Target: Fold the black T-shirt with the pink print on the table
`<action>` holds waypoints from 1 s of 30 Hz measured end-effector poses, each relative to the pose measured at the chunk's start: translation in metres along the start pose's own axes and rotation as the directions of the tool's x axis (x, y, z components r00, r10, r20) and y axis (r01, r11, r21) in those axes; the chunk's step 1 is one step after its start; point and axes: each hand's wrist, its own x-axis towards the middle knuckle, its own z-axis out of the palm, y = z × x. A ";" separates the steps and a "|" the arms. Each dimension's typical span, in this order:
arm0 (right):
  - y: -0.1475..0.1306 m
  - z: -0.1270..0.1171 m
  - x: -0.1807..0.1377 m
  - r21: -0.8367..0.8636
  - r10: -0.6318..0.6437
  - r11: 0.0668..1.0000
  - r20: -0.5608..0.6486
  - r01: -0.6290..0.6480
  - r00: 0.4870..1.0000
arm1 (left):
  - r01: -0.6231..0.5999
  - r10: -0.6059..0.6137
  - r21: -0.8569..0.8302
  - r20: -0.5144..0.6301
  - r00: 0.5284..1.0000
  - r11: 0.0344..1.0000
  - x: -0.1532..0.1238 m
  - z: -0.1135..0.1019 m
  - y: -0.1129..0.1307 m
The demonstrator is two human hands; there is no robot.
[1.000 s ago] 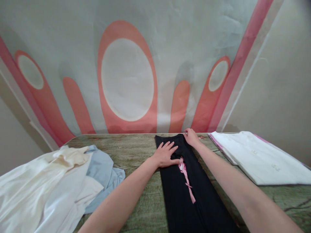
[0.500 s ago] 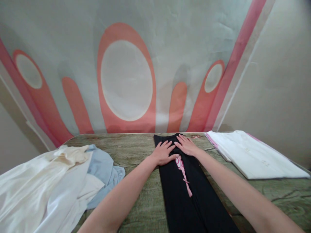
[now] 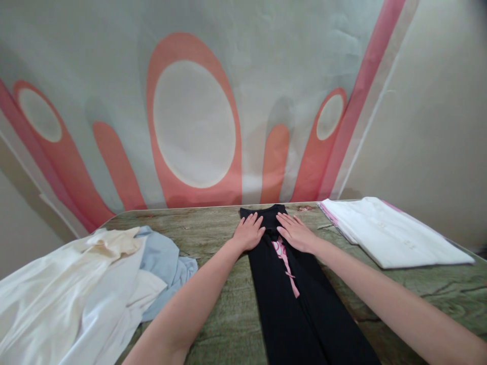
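A black garment with two long legs, like a pair of trousers, lies lengthwise on the table with its far end near the back edge. A pink and white printed strip shows along its middle. My left hand rests flat on the garment's left side near the far end, fingers spread. On the right side of the same end lies my right hand, also flat with its fingers stretched out. Neither hand grips the cloth. The near end of the garment runs out of view at the bottom.
On the left, a loose heap of cream and white cloth lies with a light blue piece. A folded white stack with pink edges sits on the right. The wood-patterned table meets a printed wall panel behind.
My hands have moved apart, the left one to the left and the right one slightly outward, uncovering more of the black cloth between them. The view has tilted slightly.
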 end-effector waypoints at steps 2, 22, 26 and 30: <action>-0.003 0.002 -0.007 0.018 -0.014 1.000 0.039 0.013 0.999 | -0.001 0.001 0.001 0.003 1.000 1.000 0.000 -0.002 0.001; -0.038 -0.027 -0.032 0.019 -0.206 0.975 -0.291 0.221 0.934 | -0.148 0.149 0.042 -0.027 0.988 0.988 -0.081 -0.024 0.052; -0.038 -0.025 -0.033 0.007 -0.209 0.976 -0.259 0.218 0.943 | -0.126 0.126 0.007 -0.021 0.992 0.992 -0.083 -0.025 0.052; -0.042 -0.025 -0.032 -0.012 -0.230 0.972 -0.249 0.234 0.941 | -0.126 0.126 -0.017 -0.002 0.992 0.992 -0.084 -0.028 0.053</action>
